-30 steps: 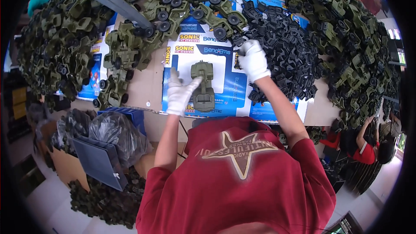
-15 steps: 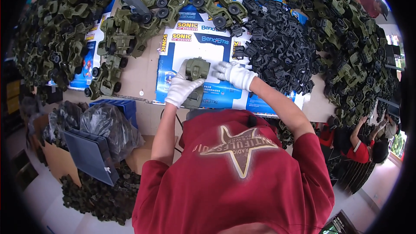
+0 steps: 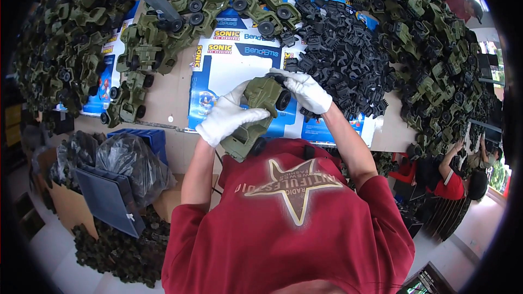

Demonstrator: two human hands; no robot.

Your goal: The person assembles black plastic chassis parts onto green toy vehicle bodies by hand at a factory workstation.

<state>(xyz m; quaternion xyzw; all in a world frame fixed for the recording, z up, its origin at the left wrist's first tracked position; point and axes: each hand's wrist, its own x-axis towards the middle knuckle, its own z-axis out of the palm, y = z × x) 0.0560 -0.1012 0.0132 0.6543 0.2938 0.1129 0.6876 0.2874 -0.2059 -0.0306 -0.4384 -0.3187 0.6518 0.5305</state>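
Both my hands wear white gloves and hold one olive-green toy truck (image 3: 256, 111) close to my chest, above the table edge. My left hand (image 3: 227, 117) wraps around the truck's body from the left side. At the truck's front end, my right hand (image 3: 306, 91) grips it by a black wheel (image 3: 283, 99). The truck is tilted, its rear end low near my red shirt. Under it lies a blue and white printed card sheet (image 3: 229, 71) on the table.
Heaps of green toy trucks (image 3: 81, 54) cover the table's left, back and right. A pile of black plastic parts (image 3: 343, 60) lies right of my hands. A blue bin with black bags (image 3: 122, 158) stands at lower left. Another person in red (image 3: 452, 179) sits at far right.
The truck has been lifted off the card sheet and drawn toward my chest. My right hand came from the black parts pile onto the truck's front wheel.
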